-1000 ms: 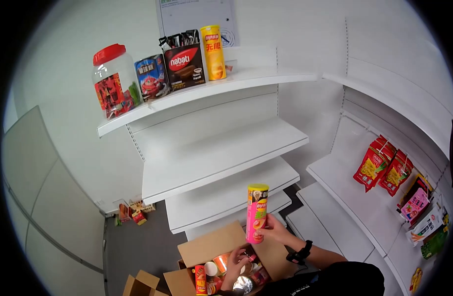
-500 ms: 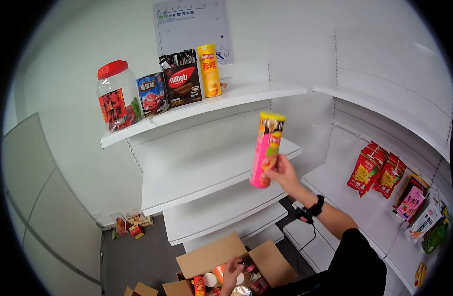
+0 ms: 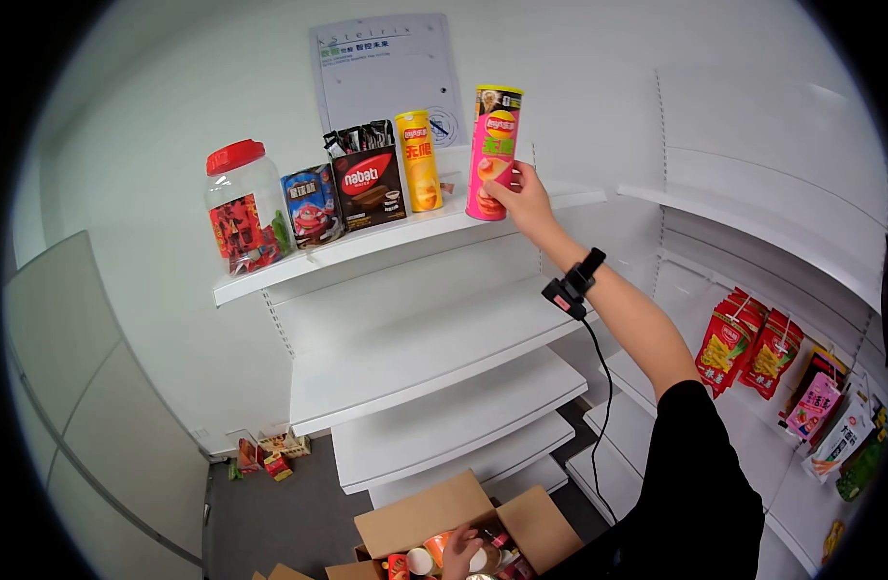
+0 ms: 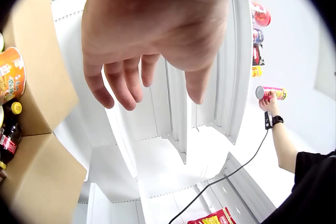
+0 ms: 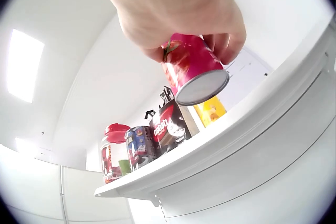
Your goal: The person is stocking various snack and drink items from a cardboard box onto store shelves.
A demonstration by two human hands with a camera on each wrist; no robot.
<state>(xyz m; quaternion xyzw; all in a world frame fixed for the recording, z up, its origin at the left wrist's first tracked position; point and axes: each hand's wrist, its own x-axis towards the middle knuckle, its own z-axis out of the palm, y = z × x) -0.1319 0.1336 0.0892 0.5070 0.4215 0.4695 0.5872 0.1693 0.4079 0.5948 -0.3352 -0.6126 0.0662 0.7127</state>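
Note:
My right hand point(image 3: 523, 201) grips a pink chip canister point(image 3: 493, 155) with a yellow lid around its lower half, upright at the front of the top shelf point(image 3: 367, 246). The right wrist view shows the canister's metal base point(image 5: 202, 87) above the shelf edge. To its left on that shelf stand a yellow chip canister point(image 3: 420, 162), a black Nabati wafer box point(image 3: 369, 186), a blue tin-like pack point(image 3: 313, 205) and a clear jar point(image 3: 248, 213) with a red lid. My left hand point(image 4: 157, 35) hangs over the carton with relaxed, spread fingers, holding nothing.
An open cardboard carton point(image 3: 427, 514) of snacks and drinks stands below the shelves. Lower white shelves point(image 3: 434, 358) jut out under the top one. Red snack bags point(image 3: 729, 338) hang at right. A cable point(image 3: 608, 387) trails from my right wrist.
My right hand has lifted the pink canister from above the carton up to the top shelf, near the yellow canister. The left hand has stayed over the carton.

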